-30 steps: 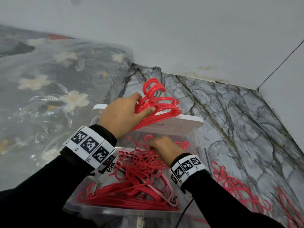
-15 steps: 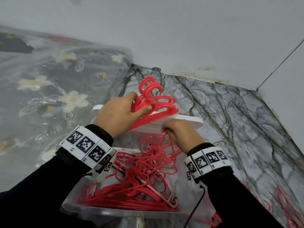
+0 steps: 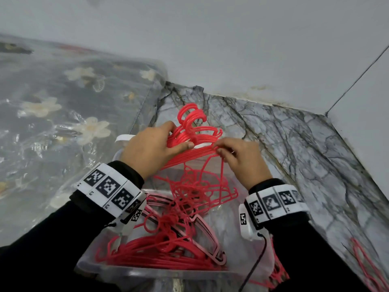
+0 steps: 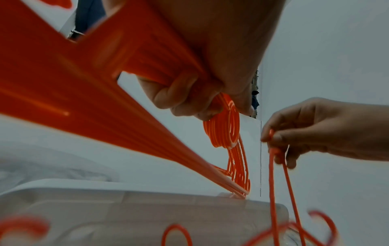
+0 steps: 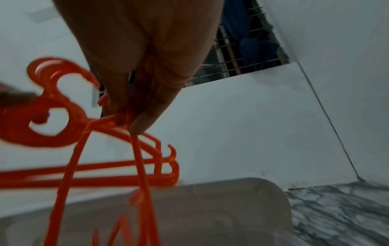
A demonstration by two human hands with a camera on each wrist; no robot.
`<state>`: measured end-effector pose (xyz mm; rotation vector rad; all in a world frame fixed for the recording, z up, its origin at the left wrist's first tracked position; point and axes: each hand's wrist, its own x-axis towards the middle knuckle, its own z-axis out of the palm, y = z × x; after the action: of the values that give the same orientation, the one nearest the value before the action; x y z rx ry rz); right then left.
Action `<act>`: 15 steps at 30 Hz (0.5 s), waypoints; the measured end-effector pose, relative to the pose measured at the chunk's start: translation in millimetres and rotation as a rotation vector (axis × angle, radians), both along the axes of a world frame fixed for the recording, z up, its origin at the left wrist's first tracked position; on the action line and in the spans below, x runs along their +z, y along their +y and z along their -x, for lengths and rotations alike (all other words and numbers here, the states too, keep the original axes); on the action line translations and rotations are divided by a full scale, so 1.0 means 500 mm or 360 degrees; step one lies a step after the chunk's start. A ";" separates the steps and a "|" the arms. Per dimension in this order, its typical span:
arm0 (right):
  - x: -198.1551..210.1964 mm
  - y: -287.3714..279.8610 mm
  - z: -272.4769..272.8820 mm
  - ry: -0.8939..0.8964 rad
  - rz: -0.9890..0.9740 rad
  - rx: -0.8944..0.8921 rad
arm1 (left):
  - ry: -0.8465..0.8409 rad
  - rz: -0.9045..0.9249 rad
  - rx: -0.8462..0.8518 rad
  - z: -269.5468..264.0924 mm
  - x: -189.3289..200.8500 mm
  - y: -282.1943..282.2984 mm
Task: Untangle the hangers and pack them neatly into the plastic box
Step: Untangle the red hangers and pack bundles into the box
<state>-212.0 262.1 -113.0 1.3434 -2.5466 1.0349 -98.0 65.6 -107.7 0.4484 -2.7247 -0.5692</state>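
My left hand (image 3: 155, 150) grips a neat bunch of red hangers (image 3: 193, 131) by their necks, hooks up, above the far end of the clear plastic box (image 3: 147, 270). The same bunch (image 4: 229, 136) shows in the left wrist view under the curled fingers (image 4: 189, 99). My right hand (image 3: 237, 157) pinches the top of a tangled clump of red hangers (image 3: 195, 186) that dangles into the box. In the right wrist view the fingertips (image 5: 136, 123) close on thin hanger bars (image 5: 139, 158). A flat stack of hangers (image 3: 160, 253) lies in the box's near end.
The box's white lid (image 3: 126, 138) leans behind the hands. A plastic-wrapped floral bundle (image 3: 63, 123) fills the left. Loose red hangers (image 3: 366, 264) lie on the marble floor (image 3: 294, 165) at the right. A white wall stands behind.
My right hand has risen out of the box to beside the left hand, lifting the tangled clump with it. The left hand kept its bunch nearly still.
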 end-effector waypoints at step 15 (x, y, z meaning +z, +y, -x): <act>-0.011 -0.006 -0.001 -0.0189 0.0013 -0.0094 | -0.0002 -0.0116 -0.0038 -0.007 0.006 -0.008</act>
<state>-211.7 258.8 -118.3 1.2318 -2.6453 1.1458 -94.5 61.6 -104.6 0.4348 -2.7209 -0.6765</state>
